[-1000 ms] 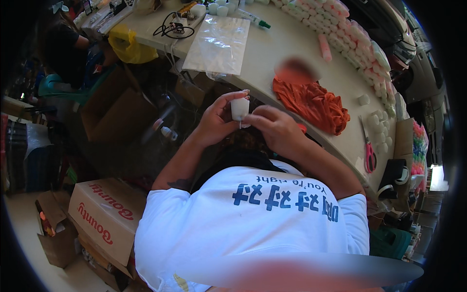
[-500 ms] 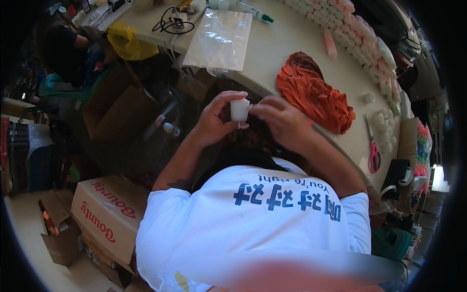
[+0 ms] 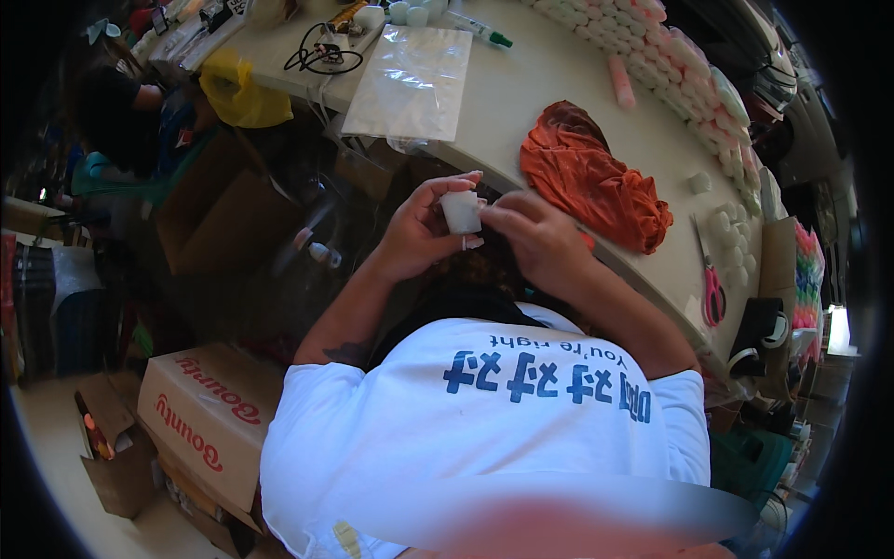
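A small white tapered piece, shaped like a little cup [image 3: 461,213], is held up in front of my chest, just off the table's near edge. My left hand [image 3: 410,233] grips it between thumb and fingers, and the piece leans a little. At its right side is my right hand [image 3: 545,244], with thumb and fingertips pinched together against or just beside the piece. Whatever lies between those fingertips is too small or hidden to make out. Beyond my right hand a crumpled orange-red cloth [image 3: 596,177] lies on the white table [image 3: 507,84].
Pink-handled scissors [image 3: 713,296] lie on the right beside several small white pieces [image 3: 731,242]. Bagged pink and white pieces [image 3: 670,65] line the far edge. A plastic-covered white pad [image 3: 408,84] and a green-capped marker [image 3: 482,28] lie farther left. Cardboard boxes [image 3: 207,405] stand at left; a person [image 3: 116,102] sits beyond.
The white piece has tipped from nearly upright to a slight lean. My right fingertips have shifted slightly at its side. The whole view has moved a little.
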Demonstrator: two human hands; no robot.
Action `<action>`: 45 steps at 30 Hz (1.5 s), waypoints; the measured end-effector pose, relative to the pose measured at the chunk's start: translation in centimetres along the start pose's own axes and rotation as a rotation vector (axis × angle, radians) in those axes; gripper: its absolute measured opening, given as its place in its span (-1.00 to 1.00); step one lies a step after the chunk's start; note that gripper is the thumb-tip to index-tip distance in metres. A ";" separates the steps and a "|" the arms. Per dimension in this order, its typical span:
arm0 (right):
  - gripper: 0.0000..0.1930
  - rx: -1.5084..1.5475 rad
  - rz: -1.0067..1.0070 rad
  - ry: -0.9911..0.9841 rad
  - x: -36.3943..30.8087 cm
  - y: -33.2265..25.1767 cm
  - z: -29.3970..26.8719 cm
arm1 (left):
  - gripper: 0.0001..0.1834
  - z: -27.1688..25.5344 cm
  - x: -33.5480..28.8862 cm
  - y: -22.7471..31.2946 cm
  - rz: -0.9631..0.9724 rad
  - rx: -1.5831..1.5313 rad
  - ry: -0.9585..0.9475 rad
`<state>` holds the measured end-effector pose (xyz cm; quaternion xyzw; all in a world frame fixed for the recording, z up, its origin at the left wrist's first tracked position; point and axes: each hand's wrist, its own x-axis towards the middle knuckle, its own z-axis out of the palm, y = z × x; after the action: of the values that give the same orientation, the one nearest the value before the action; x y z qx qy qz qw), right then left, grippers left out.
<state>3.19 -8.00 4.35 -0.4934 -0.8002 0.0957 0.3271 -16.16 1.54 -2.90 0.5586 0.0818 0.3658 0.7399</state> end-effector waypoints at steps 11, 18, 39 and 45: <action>-0.65 0.079 0.118 -0.010 -0.9 -0.6 -0.8 | -0.28 0.2 0.8 0.5 0.003 0.155 -0.027; -0.70 0.205 0.161 0.021 -0.6 -0.4 -1.1 | -0.26 -0.1 0.3 0.3 0.032 0.112 -0.020; -0.73 0.444 1.129 0.147 -8.4 5.2 -12.2 | -0.35 8.4 17.4 -4.8 0.286 0.896 -0.259; -0.72 0.231 0.931 0.253 -10.7 4.9 -13.6 | -0.39 9.7 16.2 -5.0 0.160 0.865 -0.139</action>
<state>18.36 -17.02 7.86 -0.7667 -0.4333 0.2590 0.3966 2.83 3.82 0.87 0.8447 0.1339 0.3154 0.4112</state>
